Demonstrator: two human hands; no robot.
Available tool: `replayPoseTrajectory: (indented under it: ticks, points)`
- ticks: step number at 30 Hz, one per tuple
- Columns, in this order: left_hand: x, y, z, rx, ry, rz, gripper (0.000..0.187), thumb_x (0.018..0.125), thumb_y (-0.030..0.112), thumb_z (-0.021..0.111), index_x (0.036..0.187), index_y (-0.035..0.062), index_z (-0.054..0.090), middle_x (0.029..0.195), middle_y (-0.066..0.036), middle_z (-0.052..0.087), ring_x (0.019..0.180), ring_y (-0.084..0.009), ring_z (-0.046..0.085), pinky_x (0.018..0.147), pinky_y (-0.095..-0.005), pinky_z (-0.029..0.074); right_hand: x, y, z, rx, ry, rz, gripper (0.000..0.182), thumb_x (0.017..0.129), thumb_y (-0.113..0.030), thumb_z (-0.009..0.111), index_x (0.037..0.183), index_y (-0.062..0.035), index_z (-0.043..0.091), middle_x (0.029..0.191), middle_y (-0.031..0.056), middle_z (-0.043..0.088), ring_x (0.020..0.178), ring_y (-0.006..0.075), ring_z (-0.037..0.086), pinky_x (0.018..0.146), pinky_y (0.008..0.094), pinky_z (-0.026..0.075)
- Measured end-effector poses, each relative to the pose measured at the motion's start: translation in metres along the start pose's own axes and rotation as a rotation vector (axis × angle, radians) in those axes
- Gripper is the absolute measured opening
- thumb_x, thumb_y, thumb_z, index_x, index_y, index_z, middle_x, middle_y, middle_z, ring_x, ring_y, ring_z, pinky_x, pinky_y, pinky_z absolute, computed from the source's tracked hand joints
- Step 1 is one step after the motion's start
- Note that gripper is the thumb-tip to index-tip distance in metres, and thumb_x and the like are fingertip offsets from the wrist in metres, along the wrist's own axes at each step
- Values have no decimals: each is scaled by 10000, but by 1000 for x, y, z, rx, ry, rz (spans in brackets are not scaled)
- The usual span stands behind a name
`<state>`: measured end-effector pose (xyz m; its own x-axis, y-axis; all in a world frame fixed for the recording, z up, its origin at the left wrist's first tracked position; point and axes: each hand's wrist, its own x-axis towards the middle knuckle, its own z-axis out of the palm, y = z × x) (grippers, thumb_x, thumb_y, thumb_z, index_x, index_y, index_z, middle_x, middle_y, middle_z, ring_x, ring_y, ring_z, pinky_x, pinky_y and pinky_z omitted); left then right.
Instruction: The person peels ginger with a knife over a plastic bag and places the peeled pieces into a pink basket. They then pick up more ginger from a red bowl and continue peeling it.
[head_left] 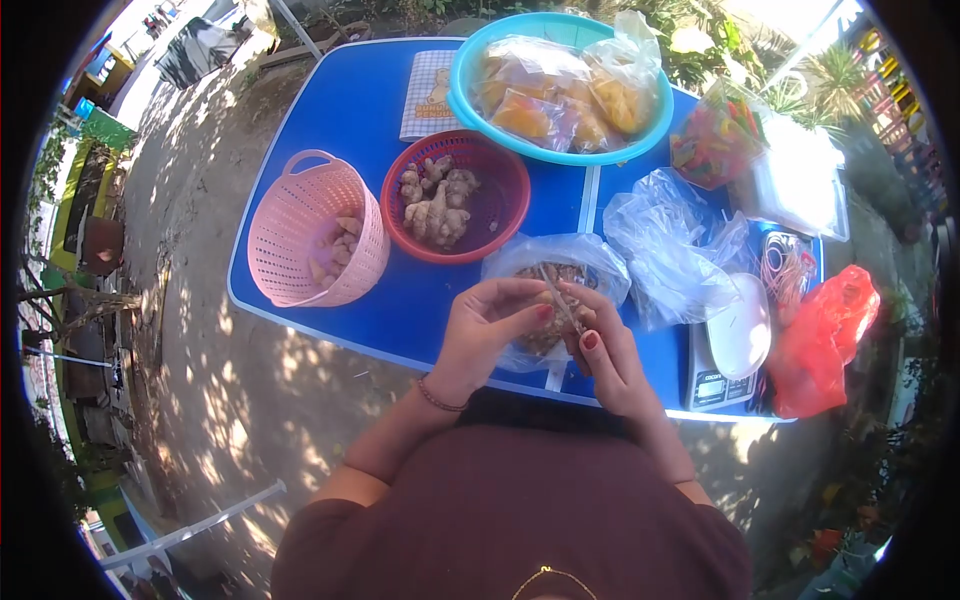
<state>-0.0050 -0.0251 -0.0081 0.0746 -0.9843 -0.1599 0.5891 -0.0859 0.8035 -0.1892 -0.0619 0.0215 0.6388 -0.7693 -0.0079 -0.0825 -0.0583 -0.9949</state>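
Observation:
My left hand (500, 322) is closed on a small piece of ginger (566, 316), pinched between thumb and fingertips. In my right hand (615, 360) is a small knife (558, 293), its blade angled up and left against the ginger. Both hands are over a clear plastic bag (606, 262) that holds brownish scraps, probably peelings. Behind them stands a red basket (515, 205) with knobbly unpeeled ginger (440, 215). To its left, a pink handled basket (275, 235) contains pale ginger pieces (340, 250).
A turquoise basin (462, 90) of bagged yellow food stands at the back, beside a checkered sheet (425, 90). On the right are a crumpled plastic bag (665, 245), a kitchen scale (712, 388) with a white tray (740, 330), a red bag (825, 345) and a bag of chillies (715, 140).

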Motion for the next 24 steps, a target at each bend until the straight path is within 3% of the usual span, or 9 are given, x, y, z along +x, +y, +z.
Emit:
replayPoseTrajectory:
  ticks: [4,7,13,16,19,20,22,24]
  points:
    - [-6,-5,-2,12,-2,46,282,795,-31,679,1070,-41,614,1000,-125,670,914,-154,652,827,-277,538,3,5,7,-279,36,-154,450,978,-265,425,1360,-32,374,1025,166,618,684,260,614,650,331,478]
    - [-10,-2,4,39,27,74,221,810,-25,674,1028,-29,642,970,-98,678,867,-125,646,776,-246,524,4,8,8,-322,52,-224,434,976,-270,426,1337,-30,397,1188,182,587,838,346,645,729,363,500]
    - [-15,-9,7,138,63,149,174,817,-41,662,990,-20,670,943,-76,679,834,-110,643,742,-226,523,1,6,13,-345,76,-198,386,985,-248,410,1276,4,440,1202,212,569,936,379,631,781,379,501]
    - [-15,-16,6,239,50,285,190,820,-57,650,1005,-18,670,961,-85,673,854,-118,643,756,-230,528,1,13,17,-311,120,-239,379,992,-259,407,1251,15,446,1048,187,613,801,306,653,699,345,506]
    - [-15,-22,5,348,25,374,214,823,-71,639,1025,-8,668,991,-105,665,872,-130,643,767,-233,534,-5,21,18,8,82,51,377,998,-289,406,1236,0,452,859,115,585,578,148,567,532,249,445]
    - [-15,-23,5,385,13,390,223,823,-75,636,1032,-3,667,1003,-113,662,878,-134,643,771,-234,536,-5,24,19,159,86,44,377,999,-299,403,1234,-8,452,829,91,562,545,109,512,500,225,404]
    - [-13,-21,4,120,-24,218,217,833,-54,632,1045,-14,651,1021,-122,650,911,-155,645,795,-232,539,-4,28,24,463,90,28,379,1002,-319,396,1232,-23,453,768,44,517,480,32,402,436,176,322]
    - [-11,-18,1,-139,-53,46,227,847,-36,619,1073,-17,634,1045,-127,643,936,-170,646,816,-231,541,-3,21,23,618,80,67,384,1005,-330,381,1240,-34,449,774,36,518,470,25,383,418,169,304]
